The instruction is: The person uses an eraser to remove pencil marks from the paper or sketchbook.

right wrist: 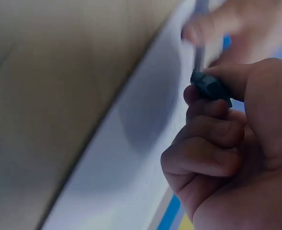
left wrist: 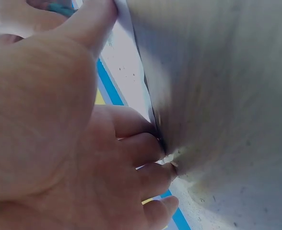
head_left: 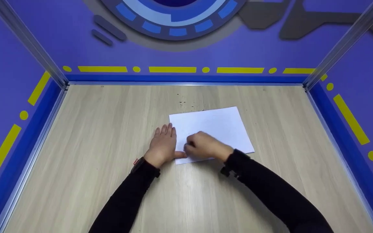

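A white sheet of paper [head_left: 219, 124] lies slightly turned on the wooden table. Along its left edge rests my left hand [head_left: 162, 145], fingers straight, with the thumb reaching over the lower left corner. My right hand [head_left: 203, 145] is over the lower left part of the sheet, blurred in the head view. In the right wrist view it pinches a small dark teal block [right wrist: 212, 87] between thumb and curled fingers, close to the left thumb. The block looks like an eraser, though its kind is not certain. From the head view it is hidden by the hand.
Several dark specks [head_left: 182, 103] are scattered on the table [head_left: 108, 129] beyond the sheet. Blue-purple panels [head_left: 186, 58] with yellow dashes and metal edging stand at the back and both sides.
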The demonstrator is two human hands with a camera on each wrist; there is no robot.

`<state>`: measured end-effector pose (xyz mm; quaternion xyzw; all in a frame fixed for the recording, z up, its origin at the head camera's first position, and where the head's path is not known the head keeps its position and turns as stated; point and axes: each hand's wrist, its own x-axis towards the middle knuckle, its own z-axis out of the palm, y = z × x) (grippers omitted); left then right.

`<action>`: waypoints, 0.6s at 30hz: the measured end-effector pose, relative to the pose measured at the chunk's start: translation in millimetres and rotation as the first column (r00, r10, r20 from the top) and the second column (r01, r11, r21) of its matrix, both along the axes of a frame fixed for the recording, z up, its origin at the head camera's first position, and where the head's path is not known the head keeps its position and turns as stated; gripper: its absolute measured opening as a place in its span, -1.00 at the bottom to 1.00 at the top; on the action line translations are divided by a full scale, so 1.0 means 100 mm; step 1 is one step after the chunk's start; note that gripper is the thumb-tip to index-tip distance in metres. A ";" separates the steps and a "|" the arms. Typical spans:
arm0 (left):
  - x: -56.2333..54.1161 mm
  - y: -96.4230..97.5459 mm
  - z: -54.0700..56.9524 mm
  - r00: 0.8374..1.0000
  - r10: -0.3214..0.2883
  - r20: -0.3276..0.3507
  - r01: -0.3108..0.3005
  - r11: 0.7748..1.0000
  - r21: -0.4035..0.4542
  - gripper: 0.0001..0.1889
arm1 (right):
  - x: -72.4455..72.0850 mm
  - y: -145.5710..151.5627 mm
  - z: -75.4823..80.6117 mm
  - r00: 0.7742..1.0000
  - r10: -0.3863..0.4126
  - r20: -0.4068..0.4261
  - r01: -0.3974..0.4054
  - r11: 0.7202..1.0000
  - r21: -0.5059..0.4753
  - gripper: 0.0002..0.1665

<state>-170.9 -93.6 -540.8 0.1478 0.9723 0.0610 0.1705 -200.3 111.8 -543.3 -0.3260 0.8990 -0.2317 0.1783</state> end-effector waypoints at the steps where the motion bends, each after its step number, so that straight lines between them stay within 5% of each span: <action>1: 0.00 0.00 0.00 1.000 -0.002 -0.004 0.002 1.000 0.001 0.33 | 0.00 -0.06 -0.01 1.000 0.010 0.000 -0.010 1.000 0.013 -0.61; 10: -0.01 0.01 0.04 1.000 0.002 0.003 -0.002 1.000 -0.020 0.34 | -0.20 -0.19 -0.03 0.999 -0.034 -0.022 0.035 0.998 0.061 -0.62; 18: -0.01 -0.02 -0.03 1.000 -0.011 -0.003 0.011 0.999 -0.038 0.33 | -0.41 -0.21 -0.12 0.976 -0.182 -0.120 0.190 0.980 0.058 -0.68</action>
